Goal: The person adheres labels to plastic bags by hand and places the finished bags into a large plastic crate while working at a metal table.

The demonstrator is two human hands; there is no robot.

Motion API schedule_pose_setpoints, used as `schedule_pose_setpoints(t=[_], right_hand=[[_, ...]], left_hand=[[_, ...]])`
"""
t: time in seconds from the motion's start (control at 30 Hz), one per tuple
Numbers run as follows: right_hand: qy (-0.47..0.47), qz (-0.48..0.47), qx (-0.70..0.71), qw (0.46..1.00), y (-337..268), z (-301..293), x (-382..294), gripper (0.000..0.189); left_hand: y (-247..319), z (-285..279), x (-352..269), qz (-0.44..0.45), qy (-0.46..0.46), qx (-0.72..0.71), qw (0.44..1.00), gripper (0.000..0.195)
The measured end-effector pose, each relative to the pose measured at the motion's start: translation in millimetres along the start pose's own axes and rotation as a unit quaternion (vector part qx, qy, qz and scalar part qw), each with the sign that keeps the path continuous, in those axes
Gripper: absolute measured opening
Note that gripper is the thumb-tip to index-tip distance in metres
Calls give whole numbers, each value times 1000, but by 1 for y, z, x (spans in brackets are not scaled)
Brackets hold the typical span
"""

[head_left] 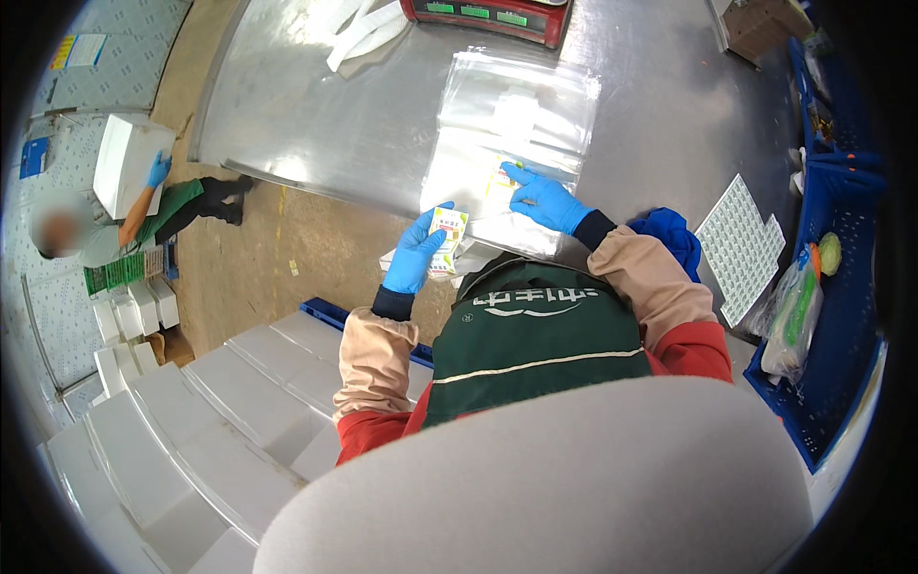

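My left hand (417, 252), in a blue glove, holds a strip of printed labels (448, 233) with white, yellow and green areas, just off the near edge of the steel table. My right hand (546, 202), gloved too, rests with its fingertips on a printed label (500, 184) that lies on a stack of clear plastic bags (516, 107). Whether the fingers pinch or only press this label, I cannot tell. The bags lie flat on the steel table (323, 136) and reflect light strongly.
A red scale (488, 21) and white foam netting (373, 32) stand at the far side. To the right are a blue cloth (667, 233), a label sheet (740, 251) and blue crates (832, 301). White foam boxes (237, 402) fill the lower left. A co-worker carries a white box (129, 165).
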State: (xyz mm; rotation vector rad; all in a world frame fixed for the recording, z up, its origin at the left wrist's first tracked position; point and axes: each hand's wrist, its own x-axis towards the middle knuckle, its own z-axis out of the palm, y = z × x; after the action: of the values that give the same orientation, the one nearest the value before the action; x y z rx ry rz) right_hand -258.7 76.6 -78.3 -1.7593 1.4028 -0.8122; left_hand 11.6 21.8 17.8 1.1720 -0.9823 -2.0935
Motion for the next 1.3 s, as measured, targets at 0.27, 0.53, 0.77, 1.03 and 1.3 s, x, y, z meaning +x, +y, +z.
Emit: schedule_pose_setpoints(t=[0.27, 0.53, 0.77, 1.03, 1.3], right_hand=[[527, -32, -26, 849, -60, -95, 39, 18], [102, 94, -37, 990, -10, 1, 19, 46], [-50, -42, -100, 993, -22, -12, 1, 54], [2, 36, 30, 999, -9, 2, 5, 16], [484, -79, -104, 865, -65, -96, 41, 20]], left_hand=[[-38, 43, 66, -4, 49, 91, 995, 23], [-20, 51, 84, -148, -102, 286, 941, 37], [-1, -23, 10, -177, -140, 167, 960, 36], [-12, -20, 6, -29, -42, -6, 999, 31], [-63, 33, 105, 77, 103, 229, 965, 24]])
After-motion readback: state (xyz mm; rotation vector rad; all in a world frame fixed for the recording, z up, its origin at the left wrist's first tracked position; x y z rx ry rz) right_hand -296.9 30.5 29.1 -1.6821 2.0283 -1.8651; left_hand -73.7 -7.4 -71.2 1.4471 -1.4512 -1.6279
